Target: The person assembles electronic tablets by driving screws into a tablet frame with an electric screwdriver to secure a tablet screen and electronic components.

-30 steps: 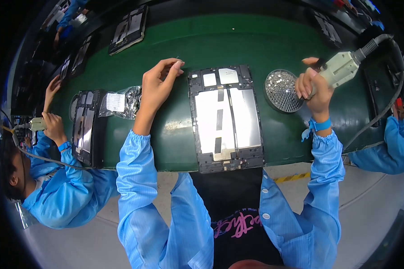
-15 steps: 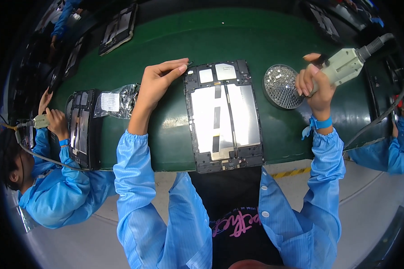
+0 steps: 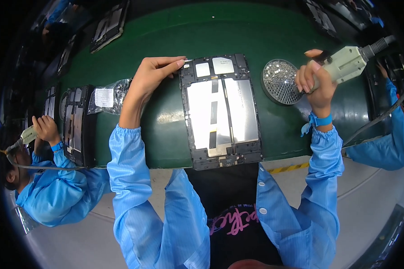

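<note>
An opened tablet (image 3: 244, 112) lies on the green tabletop, its silver inner plates, dark frame and black strips showing. At its far left corner is my left hand (image 3: 155, 76), thumb and forefinger pinched together; a tiny piece shows at the fingertips, too small to name. My right hand (image 3: 316, 83) is wrapped round a pale electric screwdriver (image 3: 345, 66), with its cable end toward the upper right. Its tip side points at a round screw tray (image 3: 280, 96) filled with small shiny screws; the tip itself is mostly hidden by my fingers.
Left of my arm lie a clear plastic bag (image 3: 121, 96) with a white label and another opened tablet (image 3: 76, 125). A co-worker (image 3: 58, 188) in blue sits there, holding a screwdriver. More tablets (image 3: 110, 27) lie farther off. A grey cable (image 3: 375, 119) runs on the right.
The whole view has shifted slightly. My hands keep nearly the same places at the tablet corner and screw tray. The left co-worker's hand and screwdriver have moved away from their tablet.
</note>
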